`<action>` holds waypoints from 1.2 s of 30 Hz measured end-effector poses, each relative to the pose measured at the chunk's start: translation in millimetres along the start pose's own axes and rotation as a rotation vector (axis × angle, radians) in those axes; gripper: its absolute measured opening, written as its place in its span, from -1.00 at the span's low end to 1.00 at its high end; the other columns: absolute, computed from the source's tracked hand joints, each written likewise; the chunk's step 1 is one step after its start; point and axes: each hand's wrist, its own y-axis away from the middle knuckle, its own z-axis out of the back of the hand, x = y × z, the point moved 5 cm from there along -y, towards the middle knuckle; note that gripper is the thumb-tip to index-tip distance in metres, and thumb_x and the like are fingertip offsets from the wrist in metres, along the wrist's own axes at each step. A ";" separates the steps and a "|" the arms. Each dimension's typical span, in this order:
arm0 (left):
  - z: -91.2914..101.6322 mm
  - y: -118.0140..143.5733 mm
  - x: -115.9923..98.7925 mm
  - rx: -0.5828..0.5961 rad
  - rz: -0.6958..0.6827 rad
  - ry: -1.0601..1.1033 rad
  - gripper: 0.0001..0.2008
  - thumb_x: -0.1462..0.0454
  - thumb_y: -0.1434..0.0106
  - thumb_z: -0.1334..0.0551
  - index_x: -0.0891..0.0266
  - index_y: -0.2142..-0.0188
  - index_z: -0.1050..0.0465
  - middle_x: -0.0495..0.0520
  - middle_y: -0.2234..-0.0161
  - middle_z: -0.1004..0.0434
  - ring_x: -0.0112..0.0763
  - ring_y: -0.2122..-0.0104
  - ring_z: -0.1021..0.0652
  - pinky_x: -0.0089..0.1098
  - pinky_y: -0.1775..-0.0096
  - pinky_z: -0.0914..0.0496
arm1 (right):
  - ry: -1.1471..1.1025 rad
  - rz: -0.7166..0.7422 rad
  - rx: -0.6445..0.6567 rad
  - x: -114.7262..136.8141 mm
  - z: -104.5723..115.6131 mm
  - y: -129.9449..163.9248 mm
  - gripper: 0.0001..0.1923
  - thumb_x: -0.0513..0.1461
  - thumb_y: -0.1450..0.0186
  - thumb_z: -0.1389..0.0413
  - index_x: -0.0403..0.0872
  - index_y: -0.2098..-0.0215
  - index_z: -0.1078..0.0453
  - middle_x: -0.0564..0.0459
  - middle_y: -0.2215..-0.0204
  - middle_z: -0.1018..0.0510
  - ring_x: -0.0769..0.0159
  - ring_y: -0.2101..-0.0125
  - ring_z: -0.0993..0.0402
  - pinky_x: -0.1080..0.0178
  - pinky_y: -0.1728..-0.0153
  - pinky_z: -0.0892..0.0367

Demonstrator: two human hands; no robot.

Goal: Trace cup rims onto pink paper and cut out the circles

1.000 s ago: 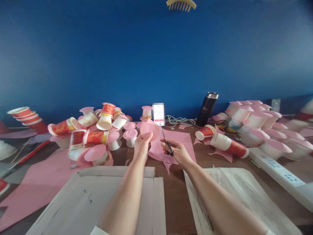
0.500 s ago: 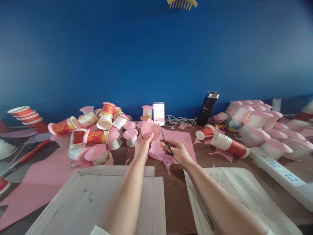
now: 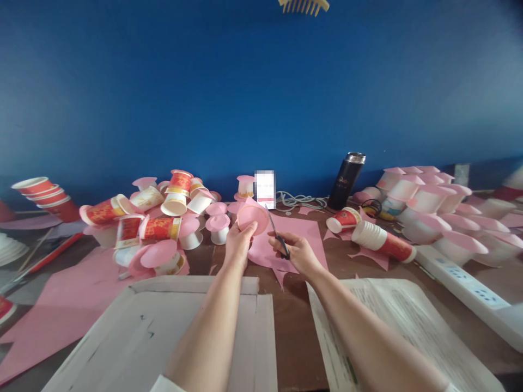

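Note:
My left hand [image 3: 239, 245] grips a piece of pink paper [image 3: 252, 219] with a pale round outline like a cup's rim, the thumb lying across its lower right. Whether a whole cup sits behind the paper I cannot tell. Dark-handled scissors [image 3: 281, 245] are in my right hand [image 3: 300, 253], fingers closed round the handles. Their blades point up and left, close to the paper's right edge. Under both hands lies a larger pink sheet [image 3: 310, 242] with cut edges. Small white cups with pink discs on top [image 3: 218, 226] stand just left of my left hand.
Red and white paper cups [image 3: 161, 228] are heaped at left. More pink-topped cups [image 3: 433, 201] crowd the right, behind a power strip [image 3: 469, 283]. A black flask [image 3: 347, 182] leans by the blue wall, near a white cable [image 3: 300, 201]. Cardboard [image 3: 163, 337] lies in front.

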 end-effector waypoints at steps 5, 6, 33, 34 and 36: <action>1.3 1.0 -1.6 -0.047 0.001 0.003 -0.61 0.11 0.09 -0.39 0.28 0.29 -0.47 -0.06 0.55 -0.36 -0.59 0.63 -0.30 -0.52 0.57 -0.22 | -0.010 0.008 0.012 -1.1 -0.1 -0.1 -0.45 -0.02 0.00 -0.31 -0.11 0.09 -0.51 0.11 0.52 -0.42 0.43 0.49 -0.30 0.30 0.40 -0.30; 1.1 0.8 -1.4 -0.041 0.002 0.006 -0.61 0.11 0.09 -0.39 0.28 0.29 -0.46 -0.07 0.55 -0.35 -0.59 0.63 -0.30 -0.52 0.57 -0.22 | -0.007 0.012 0.016 -1.7 0.1 -0.2 -0.46 -0.03 -0.01 -0.31 -0.11 0.09 -0.51 0.11 0.52 -0.42 0.44 0.49 -0.30 0.30 0.40 -0.30; -0.9 0.4 0.8 0.022 -0.042 -0.017 -0.59 0.09 0.05 -0.38 0.27 0.24 -0.48 -0.02 0.50 -0.46 -0.59 0.61 -0.35 -0.49 0.51 -0.26 | -0.003 -0.008 -0.026 4.0 -0.2 1.4 -0.46 -0.02 0.05 -0.34 -0.13 0.16 -0.53 0.12 0.57 -0.40 0.45 0.54 -0.29 0.32 0.49 -0.28; -1.1 0.6 0.8 0.023 -0.040 -0.015 -0.59 0.09 0.05 -0.38 0.27 0.25 -0.48 -0.03 0.50 -0.45 -0.59 0.61 -0.34 -0.50 0.50 -0.26 | -0.002 -0.008 -0.027 3.4 0.0 1.0 -0.47 -0.02 0.06 -0.34 -0.13 0.17 -0.53 0.13 0.57 -0.40 0.45 0.55 -0.29 0.32 0.49 -0.28; -1.9 1.2 0.7 0.028 -0.027 -0.001 -0.59 0.08 0.06 -0.39 0.27 0.26 -0.48 -0.03 0.48 -0.46 -0.60 0.61 -0.35 -0.50 0.50 -0.26 | 0.000 -0.008 -0.027 1.4 0.4 0.0 -0.47 -0.02 0.06 -0.34 -0.12 0.18 -0.53 0.14 0.57 -0.40 0.46 0.56 -0.29 0.32 0.50 -0.27</action>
